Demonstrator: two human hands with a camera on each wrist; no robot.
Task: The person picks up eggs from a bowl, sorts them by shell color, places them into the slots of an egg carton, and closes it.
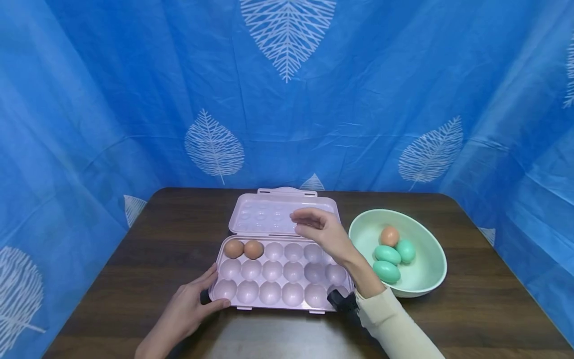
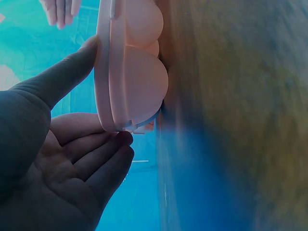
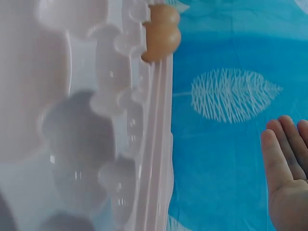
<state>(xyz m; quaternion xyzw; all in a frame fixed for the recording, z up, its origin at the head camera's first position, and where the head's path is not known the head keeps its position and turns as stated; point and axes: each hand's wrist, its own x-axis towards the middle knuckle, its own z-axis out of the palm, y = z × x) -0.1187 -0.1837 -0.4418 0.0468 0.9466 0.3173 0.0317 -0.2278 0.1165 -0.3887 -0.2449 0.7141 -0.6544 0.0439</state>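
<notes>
While the left hand (image 1: 190, 304) is gripping the near left corner of the tray (image 1: 270, 294), thumb lying on the rim and fingers bracing the end wall, it is best pressing lightly, since leaning hard could be tipping that corner. The right arm (image 1: 365, 279) is crossing the tray's right side, so carrying the wrist higher would be making a bump against the rim less likely. The right hand (image 1: 325, 232) is hovering above the tray's far edge, apart from it; its fingers are reaching out with a gap to the thumb and are holding nothing. Two brown eggs (image 1: 253, 250) are sitting side by side in the tray's far left pockets, and any move near them should be going slowly, lest a knuckle be knocking one. To the tray's right, the bowl (image 1: 426, 267) is holding three green eggs (image 1: 386, 271) and a lone brown egg (image 1: 389, 236); cupping these would probably be working better than squeezing. Behind the tray, its lid (image 1: 255, 219) is lying open before a blue cloth (image 1: 314, 134).
</notes>
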